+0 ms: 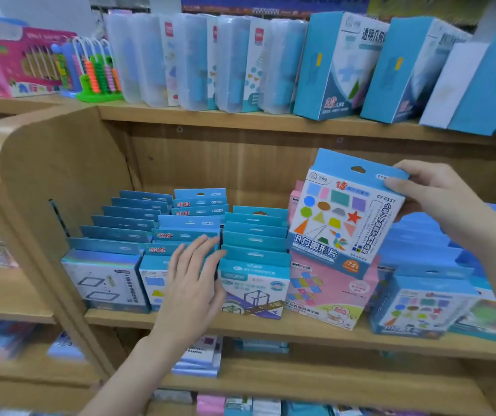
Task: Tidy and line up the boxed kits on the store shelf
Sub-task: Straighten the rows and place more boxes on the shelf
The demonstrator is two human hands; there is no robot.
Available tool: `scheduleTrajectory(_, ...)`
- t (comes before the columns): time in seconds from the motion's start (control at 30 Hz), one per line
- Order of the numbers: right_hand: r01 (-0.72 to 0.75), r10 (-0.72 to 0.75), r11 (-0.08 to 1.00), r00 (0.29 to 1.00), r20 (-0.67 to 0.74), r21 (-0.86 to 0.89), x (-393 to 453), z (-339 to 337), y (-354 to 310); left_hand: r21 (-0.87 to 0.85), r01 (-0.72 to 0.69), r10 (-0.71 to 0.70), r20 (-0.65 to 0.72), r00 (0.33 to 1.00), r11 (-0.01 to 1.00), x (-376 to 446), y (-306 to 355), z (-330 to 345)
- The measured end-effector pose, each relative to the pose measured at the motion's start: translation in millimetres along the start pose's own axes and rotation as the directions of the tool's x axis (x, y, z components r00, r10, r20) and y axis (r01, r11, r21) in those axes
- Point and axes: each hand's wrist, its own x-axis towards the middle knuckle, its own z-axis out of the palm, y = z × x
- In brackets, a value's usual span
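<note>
My right hand [438, 196] grips the top right corner of a blue-and-white geometric shapes kit [342, 217], lifted and tilted above a pink kit [330, 289] on the middle shelf [300, 328]. My left hand [192, 283] is open, fingers spread, resting against the front of the second row of blue kits [180, 235]. To its left stands a row of holographic-edged kits [105, 274]. A row with a cube drawing on the front box [254, 283] stands right of my left hand. More shapes kits [420, 304] fill the right end.
The upper shelf carries clear plastic cases [198, 61], tall blue boxes [336, 64], an abacus [96, 76] and a pink toy box [15, 61]. A rounded wooden side panel [30, 181] bounds the shelf on the left. Lower shelves hold further packs [198, 355].
</note>
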Motion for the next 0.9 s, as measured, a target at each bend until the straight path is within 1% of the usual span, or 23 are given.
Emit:
scheduleTrajectory(0.1, -0.010, 0.010, 1.000, 0.998, -0.059, 0.010, -12, -13, 4, -0.037, -0.015, 0.014, -0.030, 0.999, 0.999, 9, 12, 1)
scheduleTrajectory(0.23, -0.050, 0.047, 0.999, 0.983, -0.175, -0.011, -35, -57, 21, -0.105, -0.083, 0.079, -0.043, 0.996, 0.991, 29, 47, 18)
scheduleTrajectory(0.37, -0.086, 0.082, 0.996, 0.958, -0.274, -0.003, -67, -113, 33, -0.179, -0.200, 0.196, -0.042, 0.980, 0.963, 50, 95, 42)
scheduleTrajectory(0.43, -0.086, 0.088, 0.996, 0.940, -0.328, 0.021, -83, -142, 40, -0.217, -0.235, 0.229, -0.051, 0.972, 0.948, 62, 124, 53)
scheduleTrajectory(0.53, -0.072, 0.059, 0.997, 0.916, -0.396, -0.018, -101, -191, 58, -0.276, -0.272, 0.261, -0.078, 0.962, 0.922, 79, 171, 69)
scheduleTrajectory(0.67, -0.019, -0.062, 0.984, 0.898, -0.435, -0.179, -106, -258, 85, -0.300, -0.303, 0.280, -0.118, 0.953, 0.904, 102, 247, 100)
scheduleTrajectory(0.73, 0.008, -0.125, 0.965, 0.891, -0.436, -0.261, -99, -277, 97, -0.303, -0.299, 0.279, -0.108, 0.954, 0.905, 111, 276, 111)
scheduleTrajectory(0.77, 0.007, -0.152, 0.947, 0.892, -0.427, -0.321, -95, -290, 105, -0.294, -0.299, 0.281, -0.102, 0.954, 0.908, 118, 293, 118)
scheduleTrajectory(0.83, -0.022, -0.190, 0.877, 0.902, -0.388, -0.480, -83, -311, 117, -0.269, -0.292, 0.280, -0.082, 0.956, 0.918, 131, 324, 128)
scheduleTrajectory(0.9, -0.010, -0.225, 0.801, 0.921, -0.317, -0.598, -73, -325, 126, -0.243, -0.297, 0.299, -0.029, 0.954, 0.924, 138, 346, 136)
